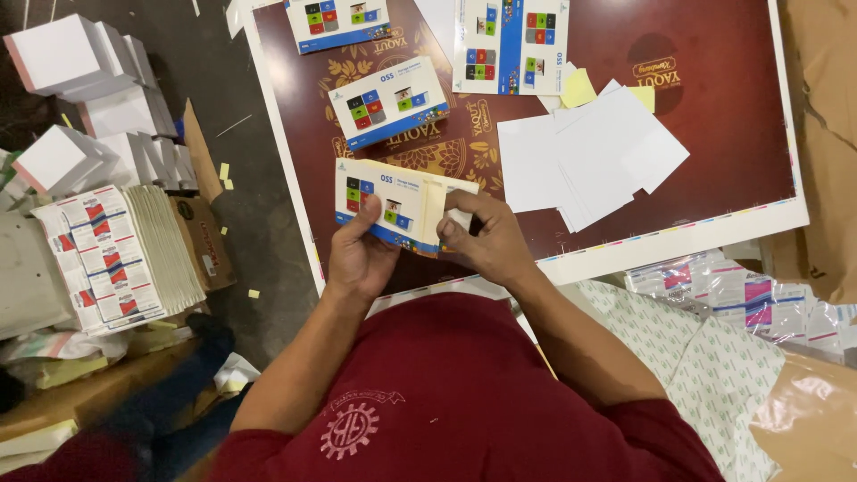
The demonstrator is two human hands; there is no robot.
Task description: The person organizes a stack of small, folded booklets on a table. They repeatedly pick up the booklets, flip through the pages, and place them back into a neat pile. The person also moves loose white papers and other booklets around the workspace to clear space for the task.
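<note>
A stack of printed cardboard carton blanks (pixel 393 207), white with a blue band and small coloured squares, is held just above the near edge of the tabletop (pixel 714 234), which is covered by a large dark maroon printed sheet (pixel 714 80) with a white border. The left hand (pixel 361 254) grips the stack's left end, thumb on top and fingers curled beneath. The right hand (pixel 486 239) pinches the stack's right end, where a pale flap folds over, fingers closed on the cardboard. Farther out on the sheet lie another similar stack (pixel 388 101), two more printed blanks near the far edge, and a fanned pile of plain white cards (pixel 589 156). To the left, on the floor, sit bundles of red-and-white printed blanks (pixel 107 259) and white stacks (pixel 62 58).
</note>
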